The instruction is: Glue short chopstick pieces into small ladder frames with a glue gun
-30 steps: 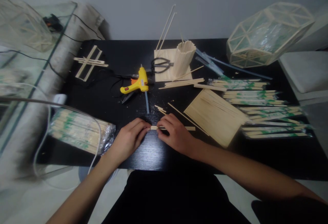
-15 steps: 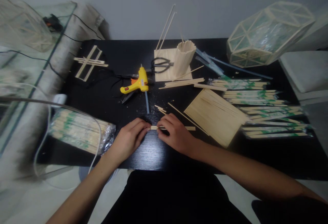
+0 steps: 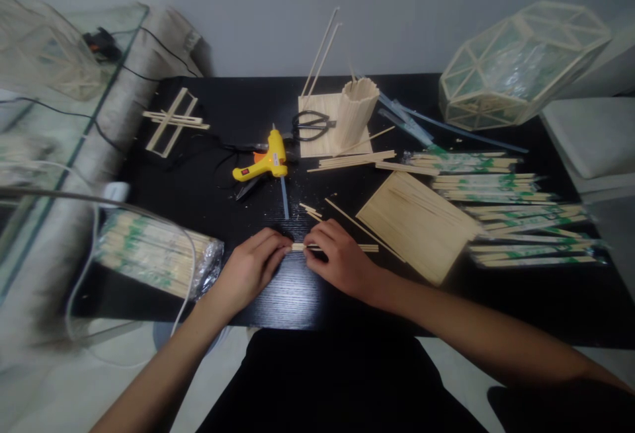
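Observation:
A few thin wooden sticks [image 3: 367,248] lie side by side near the front of the black table, running left to right under my fingers. My left hand [image 3: 252,262] pinches their left end. My right hand [image 3: 338,258] grips them a little further right, and a short pale stretch shows between the two hands. The right ends stick out past my right hand. Just beyond my hands are several short cut stick pieces [image 3: 311,211] and one long loose stick [image 3: 357,225]. A yellow glue gun [image 3: 268,158] with a clear glue stick rests further back.
A stick-built cylinder [image 3: 354,116] stands on a square stick panel, beside black-handled scissors [image 3: 311,126]. Another stick panel [image 3: 419,225] lies right of my hands, near wrapped stick packs [image 3: 530,218]. A larger pack [image 3: 149,251] and a white cable [image 3: 193,248] are at left. A geometric frame [image 3: 520,66] stands back right.

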### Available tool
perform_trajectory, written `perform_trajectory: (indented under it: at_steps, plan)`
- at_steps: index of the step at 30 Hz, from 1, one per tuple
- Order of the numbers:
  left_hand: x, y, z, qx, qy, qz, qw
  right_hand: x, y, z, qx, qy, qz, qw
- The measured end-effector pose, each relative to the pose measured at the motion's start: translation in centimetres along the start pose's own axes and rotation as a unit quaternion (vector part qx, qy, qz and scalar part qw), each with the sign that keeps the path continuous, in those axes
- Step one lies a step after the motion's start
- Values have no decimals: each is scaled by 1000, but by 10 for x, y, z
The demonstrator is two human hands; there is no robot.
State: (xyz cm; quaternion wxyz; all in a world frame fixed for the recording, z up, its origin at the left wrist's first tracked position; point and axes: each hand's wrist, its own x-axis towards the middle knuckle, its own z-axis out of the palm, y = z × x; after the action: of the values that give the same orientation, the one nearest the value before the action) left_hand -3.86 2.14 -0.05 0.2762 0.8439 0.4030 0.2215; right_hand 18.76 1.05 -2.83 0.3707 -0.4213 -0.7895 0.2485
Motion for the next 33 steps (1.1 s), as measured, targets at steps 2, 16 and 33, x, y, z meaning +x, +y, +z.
perform_trajectory:
  at_steps: [2, 16, 33]
  plan:
    - [0, 0, 0, 0, 0, 0, 1000, 0, 0, 0, 0, -2, 2, 1000]
    - [0, 0, 0, -4, -5, -10, 1000, -1, 0, 0, 0, -4, 1, 1000]
    - [0, 2, 0, -6, 3, -7, 1000, 0, -2, -2, -6, -22, 15, 1000]
